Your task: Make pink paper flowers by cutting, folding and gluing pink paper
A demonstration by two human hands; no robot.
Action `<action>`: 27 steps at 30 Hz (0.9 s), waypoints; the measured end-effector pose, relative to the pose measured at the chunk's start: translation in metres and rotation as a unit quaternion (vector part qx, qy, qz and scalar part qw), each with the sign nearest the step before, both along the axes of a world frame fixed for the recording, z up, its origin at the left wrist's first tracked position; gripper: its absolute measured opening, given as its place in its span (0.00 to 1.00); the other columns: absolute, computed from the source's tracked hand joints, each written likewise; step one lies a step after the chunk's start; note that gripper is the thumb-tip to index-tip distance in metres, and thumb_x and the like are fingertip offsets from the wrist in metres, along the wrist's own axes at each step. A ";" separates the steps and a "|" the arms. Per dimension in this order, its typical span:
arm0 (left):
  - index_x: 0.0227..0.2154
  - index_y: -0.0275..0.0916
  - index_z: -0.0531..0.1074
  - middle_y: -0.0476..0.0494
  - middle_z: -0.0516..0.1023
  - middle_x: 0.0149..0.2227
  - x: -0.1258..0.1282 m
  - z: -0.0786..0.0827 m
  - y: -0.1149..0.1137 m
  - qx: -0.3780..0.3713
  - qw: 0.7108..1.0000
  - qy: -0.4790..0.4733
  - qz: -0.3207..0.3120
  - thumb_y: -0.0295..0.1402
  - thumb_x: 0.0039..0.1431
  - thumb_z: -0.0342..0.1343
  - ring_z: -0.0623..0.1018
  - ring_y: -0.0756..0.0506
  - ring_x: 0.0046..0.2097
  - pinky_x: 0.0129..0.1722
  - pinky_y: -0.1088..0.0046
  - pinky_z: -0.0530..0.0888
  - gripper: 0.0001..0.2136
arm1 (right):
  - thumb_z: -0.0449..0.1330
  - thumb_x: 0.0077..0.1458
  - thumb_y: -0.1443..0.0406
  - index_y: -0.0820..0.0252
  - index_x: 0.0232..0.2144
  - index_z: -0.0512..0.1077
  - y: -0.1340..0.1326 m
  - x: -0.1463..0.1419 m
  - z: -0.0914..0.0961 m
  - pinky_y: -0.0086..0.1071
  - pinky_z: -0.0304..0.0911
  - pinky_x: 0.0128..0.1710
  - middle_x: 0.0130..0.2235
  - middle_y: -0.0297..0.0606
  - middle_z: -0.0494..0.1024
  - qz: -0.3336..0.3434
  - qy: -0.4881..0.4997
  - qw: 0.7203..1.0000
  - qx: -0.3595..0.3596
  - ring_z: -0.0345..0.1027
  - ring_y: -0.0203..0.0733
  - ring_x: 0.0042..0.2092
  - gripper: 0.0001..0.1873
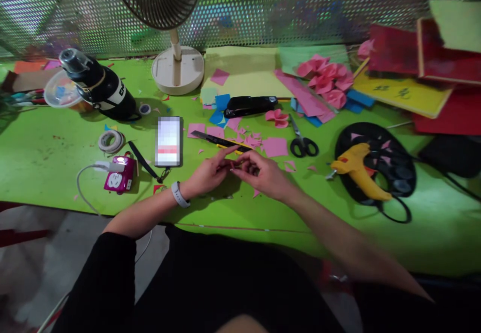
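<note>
My left hand (208, 174) and my right hand (263, 173) meet over the green table (45, 157), fingertips pinched together on something small that I cannot make out. Just beyond the fingers lies a black and yellow utility knife (220, 141) among pink paper scraps (274, 147). A watch band circles my left wrist. Black scissors (302, 142) rest to the right of the scraps, and a black stapler (250, 106) sits farther back.
A phone (169, 141), tape roll (110, 141), pink charger (118, 173) and black bottle (99, 87) lie left. A fan base (178, 69) stands at the back. A yellow glue gun (356, 170) rests on a black tray at right, with pink paper flowers (326, 77) and coloured sheets behind.
</note>
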State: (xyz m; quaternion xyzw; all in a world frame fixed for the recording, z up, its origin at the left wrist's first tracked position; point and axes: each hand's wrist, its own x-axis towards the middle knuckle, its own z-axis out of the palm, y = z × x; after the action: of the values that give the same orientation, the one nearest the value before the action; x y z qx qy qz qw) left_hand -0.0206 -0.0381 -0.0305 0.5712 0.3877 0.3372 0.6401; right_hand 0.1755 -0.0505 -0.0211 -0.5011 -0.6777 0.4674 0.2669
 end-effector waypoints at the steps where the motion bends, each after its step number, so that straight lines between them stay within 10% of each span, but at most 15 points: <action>1: 0.57 0.40 0.70 0.40 0.83 0.42 -0.001 0.001 -0.001 0.010 1.000 0.011 -0.001 0.24 0.54 0.58 0.80 0.45 0.42 0.51 0.64 0.72 0.26 | 0.62 0.56 0.51 0.54 0.39 0.68 0.000 0.000 0.000 0.34 0.63 0.27 0.27 0.32 0.72 -0.001 0.009 1.000 -0.007 0.66 0.38 0.27 0.16; 13: 0.56 0.44 0.72 0.42 0.82 0.47 -0.002 0.009 -0.001 0.027 1.000 0.010 0.002 0.26 0.56 0.59 0.80 0.43 0.49 0.57 0.61 0.71 0.24 | 0.61 0.58 0.55 0.54 0.33 0.74 -0.003 -0.001 -0.003 0.37 0.65 0.32 0.31 0.37 0.76 -0.005 0.018 0.998 0.066 0.67 0.40 0.31 0.10; 20: 0.52 0.45 0.74 0.41 0.75 0.56 -0.004 0.018 -0.001 0.155 0.983 0.022 0.092 0.30 0.61 0.58 0.70 0.42 0.61 0.63 0.60 0.64 0.16 | 0.64 0.56 0.54 0.53 0.33 0.73 -0.002 0.003 0.001 0.34 0.67 0.30 0.32 0.35 0.76 -0.147 0.122 0.980 0.049 0.69 0.38 0.30 0.10; 27: 0.42 0.35 0.78 0.41 0.79 0.35 -0.003 0.015 -0.006 0.255 0.964 0.080 -0.011 0.35 0.63 0.59 0.77 0.48 0.35 0.37 0.71 0.73 0.10 | 0.71 0.48 0.55 0.55 0.32 0.71 0.004 0.001 0.000 0.25 0.64 0.20 0.28 0.30 0.80 -0.225 0.334 0.914 -0.053 0.73 0.33 0.24 0.16</action>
State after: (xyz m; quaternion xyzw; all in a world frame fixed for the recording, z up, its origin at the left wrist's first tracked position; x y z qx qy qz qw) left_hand -0.0241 -0.0439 -0.0151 0.7452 0.3323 0.3706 0.4437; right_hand 0.1761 -0.0464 -0.0210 -0.4687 -0.3927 0.5700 0.5489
